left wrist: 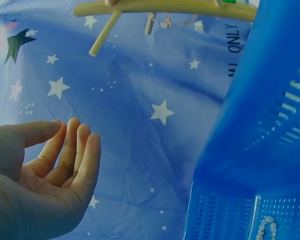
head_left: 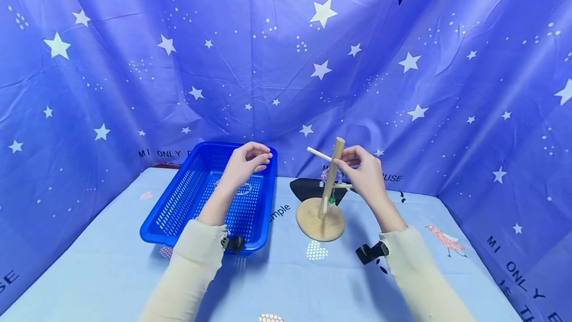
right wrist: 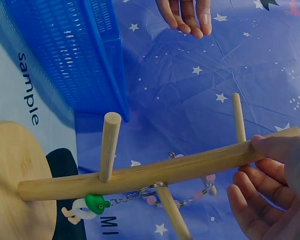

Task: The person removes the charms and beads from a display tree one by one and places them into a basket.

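Note:
A wooden peg stand [head_left: 329, 180] with a round base stands on the table, tilted in the head view. My right hand [head_left: 364, 173] grips its post near the top, the thumb on one side and fingers behind. From a lower peg hangs a keychain [right wrist: 95, 204] with a green-capped figure; pink and clear beads [right wrist: 151, 200] hang by the same peg. My left hand [head_left: 248, 160] is above the blue basket [head_left: 271, 198], its fingers loosely bent and holding nothing. Inside the basket lies a bead bracelet [left wrist: 267, 222], with a small pinkish thing partly hidden by the left wrist.
The basket stands to the left of the stand on a light blue printed cloth [head_left: 286, 282]. A purple-blue star-patterned curtain [head_left: 268, 63] closes off the back and sides. Each wrist carries a black camera mount [head_left: 371, 252].

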Tool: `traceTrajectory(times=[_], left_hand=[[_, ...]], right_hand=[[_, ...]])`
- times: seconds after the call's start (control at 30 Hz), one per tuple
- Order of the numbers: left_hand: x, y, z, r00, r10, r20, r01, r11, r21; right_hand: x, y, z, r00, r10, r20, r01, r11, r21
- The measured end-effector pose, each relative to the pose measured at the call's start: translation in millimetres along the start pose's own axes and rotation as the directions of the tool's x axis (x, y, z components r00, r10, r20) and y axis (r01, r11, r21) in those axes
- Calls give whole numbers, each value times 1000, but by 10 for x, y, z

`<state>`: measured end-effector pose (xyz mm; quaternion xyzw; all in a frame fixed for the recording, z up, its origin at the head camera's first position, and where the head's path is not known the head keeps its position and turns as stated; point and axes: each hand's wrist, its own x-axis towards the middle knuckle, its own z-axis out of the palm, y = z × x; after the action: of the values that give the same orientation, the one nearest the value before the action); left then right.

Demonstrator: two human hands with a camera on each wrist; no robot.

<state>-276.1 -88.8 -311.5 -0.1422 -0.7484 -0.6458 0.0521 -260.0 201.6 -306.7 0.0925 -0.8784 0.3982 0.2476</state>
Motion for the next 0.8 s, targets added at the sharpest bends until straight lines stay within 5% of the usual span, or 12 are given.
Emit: traceTrajectory(times=[0.43, 0.6, 0.8], left_hand=[[-96, -39, 213, 999, 5, 45, -5, 1000, -8], [-146, -14, 315, 997, 17, 80, -16, 1000, -12], [-245, 13, 484, 991, 7, 132, 0, 998, -55]], right_hand=[[37, 68, -3, 1000, 9, 15, -11, 989, 148], [86, 175, -70, 992, -28, 119, -4, 965, 263], [138, 309, -194, 949, -106, 298, -36, 900, 434]])
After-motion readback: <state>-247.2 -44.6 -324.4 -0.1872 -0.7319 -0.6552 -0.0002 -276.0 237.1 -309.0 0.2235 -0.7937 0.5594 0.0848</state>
